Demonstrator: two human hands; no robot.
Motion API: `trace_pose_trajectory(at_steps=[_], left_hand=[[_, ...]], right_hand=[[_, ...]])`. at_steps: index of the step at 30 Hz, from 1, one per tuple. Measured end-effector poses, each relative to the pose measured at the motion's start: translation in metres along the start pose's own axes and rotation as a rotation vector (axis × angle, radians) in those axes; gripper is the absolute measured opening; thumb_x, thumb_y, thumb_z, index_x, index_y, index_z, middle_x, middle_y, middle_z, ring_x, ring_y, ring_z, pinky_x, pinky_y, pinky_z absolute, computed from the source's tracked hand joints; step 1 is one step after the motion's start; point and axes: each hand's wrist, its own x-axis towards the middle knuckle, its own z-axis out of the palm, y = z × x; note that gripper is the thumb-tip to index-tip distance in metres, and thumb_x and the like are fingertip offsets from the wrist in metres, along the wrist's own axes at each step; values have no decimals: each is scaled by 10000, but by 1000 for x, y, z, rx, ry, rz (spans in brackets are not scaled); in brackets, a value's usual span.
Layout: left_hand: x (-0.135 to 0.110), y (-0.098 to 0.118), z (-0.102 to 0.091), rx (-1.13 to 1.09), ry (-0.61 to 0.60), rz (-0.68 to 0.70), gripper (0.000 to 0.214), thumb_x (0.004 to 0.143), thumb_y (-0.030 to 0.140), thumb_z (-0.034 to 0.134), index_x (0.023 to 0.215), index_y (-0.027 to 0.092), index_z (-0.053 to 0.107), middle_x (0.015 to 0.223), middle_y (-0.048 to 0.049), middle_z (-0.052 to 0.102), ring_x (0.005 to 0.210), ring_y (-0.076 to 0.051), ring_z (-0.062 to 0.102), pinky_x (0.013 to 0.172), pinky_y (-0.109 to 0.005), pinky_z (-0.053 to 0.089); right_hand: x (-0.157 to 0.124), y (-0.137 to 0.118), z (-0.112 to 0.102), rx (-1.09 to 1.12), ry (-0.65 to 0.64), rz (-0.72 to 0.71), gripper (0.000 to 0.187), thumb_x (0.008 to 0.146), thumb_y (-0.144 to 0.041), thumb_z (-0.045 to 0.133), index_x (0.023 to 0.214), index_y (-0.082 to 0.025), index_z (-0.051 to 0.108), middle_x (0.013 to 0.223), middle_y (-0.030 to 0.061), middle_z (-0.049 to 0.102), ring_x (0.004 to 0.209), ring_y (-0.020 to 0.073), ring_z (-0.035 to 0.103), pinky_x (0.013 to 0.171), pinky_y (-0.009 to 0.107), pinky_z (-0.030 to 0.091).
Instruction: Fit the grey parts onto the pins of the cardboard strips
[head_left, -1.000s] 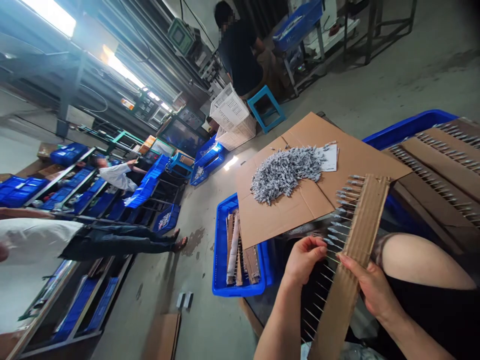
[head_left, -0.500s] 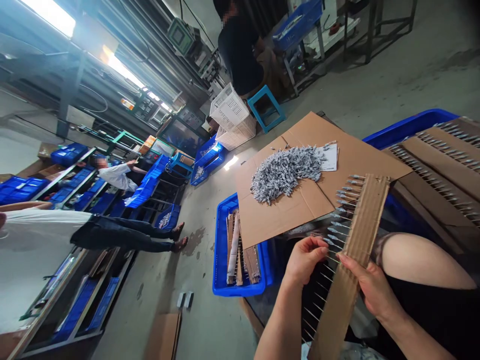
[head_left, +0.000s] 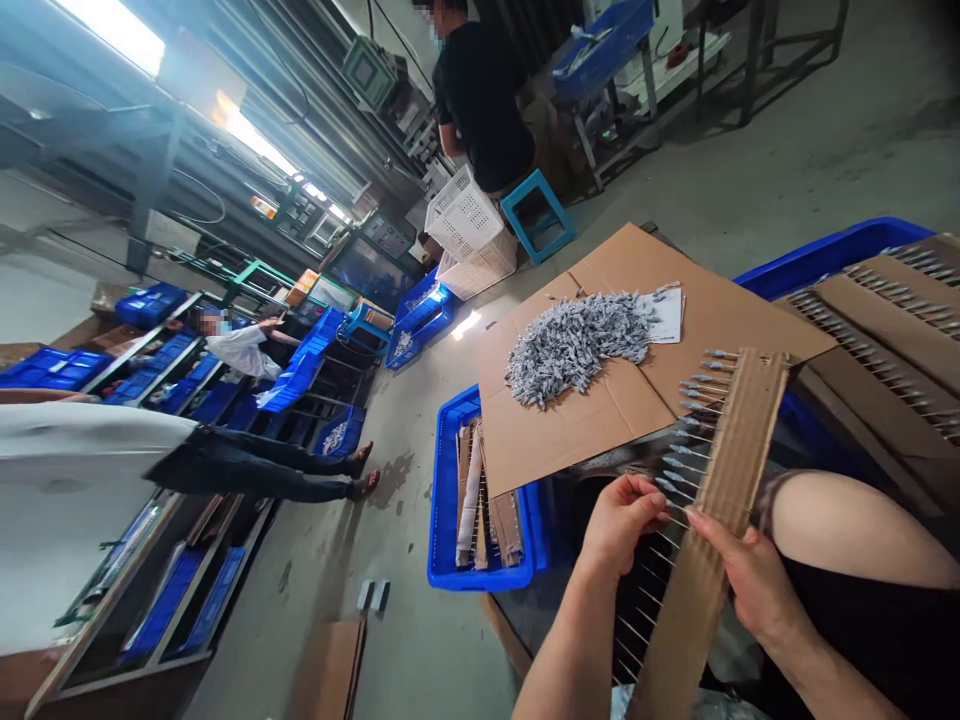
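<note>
A long corrugated cardboard strip (head_left: 739,450) lies tilted across my lap, with a row of thin metal pins sticking out of its left edge; several upper pins carry small grey caps (head_left: 694,395). My right hand (head_left: 746,575) grips the strip's lower middle, fingers wrapped on it. My left hand (head_left: 622,520) is closed in a pinch at a pin beside the strip; what it pinches is too small to name. A heap of grey caps (head_left: 574,340) lies on a flat cardboard sheet (head_left: 600,410) just beyond.
A blue crate (head_left: 450,560) with used cardboard strips stands on the floor to the left. Another blue crate (head_left: 825,255) at right holds filled strips. A person in white stands at left by blue-bin shelves; another in black stands far back near a blue stool (head_left: 536,210).
My hands and the strip have barely moved. The person in white at left has shifted a little, and the view has drifted slightly.
</note>
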Motion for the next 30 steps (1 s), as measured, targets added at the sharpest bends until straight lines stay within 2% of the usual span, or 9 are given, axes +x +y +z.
trace_pose_trajectory(at_steps=[5, 16, 20, 24, 30], left_hand=[[2, -3, -2, -15, -27, 1, 434, 494, 353, 889, 709, 124, 590, 626, -8, 628, 569, -99, 574, 616, -228, 460], [10, -5, -5, -34, -107, 26, 441, 498, 337, 893, 745, 119, 600, 689, -23, 658, 618, -113, 603, 671, -247, 459], [6, 7, 0, -40, -62, -27, 477, 525, 397, 867, 801, 136, 580, 723, -25, 653, 623, -115, 602, 626, -238, 465], [7, 11, 5, 36, -17, -19, 505, 532, 484, 830, 812, 136, 595, 728, -19, 632, 571, -92, 552, 568, -232, 461], [13, 5, 12, 133, 28, -27, 478, 499, 497, 809, 702, 142, 562, 626, 8, 577, 541, -88, 526, 525, -211, 431]], right_hand=[[1, 3, -3, -11, -33, -25, 153, 523, -281, 817, 618, -203, 725, 536, -2, 718, 490, 199, 647, 458, 262, 515], [6, 6, 1, 92, 13, 8, 165, 474, -217, 852, 591, -201, 736, 521, -30, 719, 471, 147, 621, 450, 206, 503], [7, 8, 1, 61, -16, 17, 152, 505, -246, 846, 610, -188, 751, 543, -14, 733, 499, 154, 628, 462, 209, 504], [7, 8, 2, 22, -64, 16, 165, 528, -267, 842, 642, -176, 765, 592, 2, 757, 535, 163, 648, 489, 213, 516], [1, 1, 1, 102, 28, 8, 238, 495, -287, 859, 656, -182, 718, 536, -26, 725, 466, 162, 630, 430, 224, 503]])
